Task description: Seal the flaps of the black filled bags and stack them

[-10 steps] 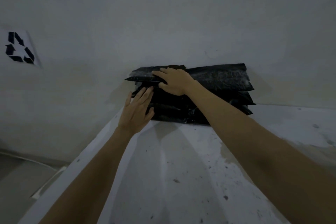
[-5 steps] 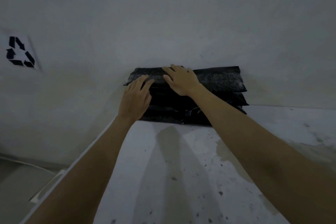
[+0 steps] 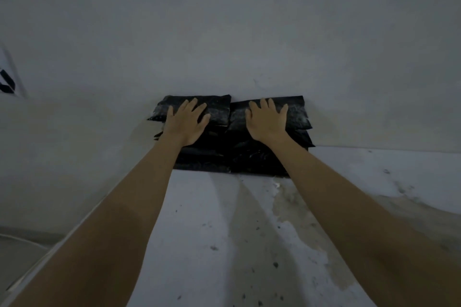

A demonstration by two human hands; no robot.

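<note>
Two flat hands press the stack of black bags, which lies crosswise against the wall at the table's far edge. Left hand, fingers straight, covers the left top bag; right hand, fingers spread, the right. Half a second ago, both hands crowded the stack's left half.

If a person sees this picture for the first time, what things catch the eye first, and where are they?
First come the stack of black bags, piled against the grey wall at the far edge of the stained white table. Next, the left hand and the right hand lie flat, fingers spread, on the two top bags, side by side.
</note>
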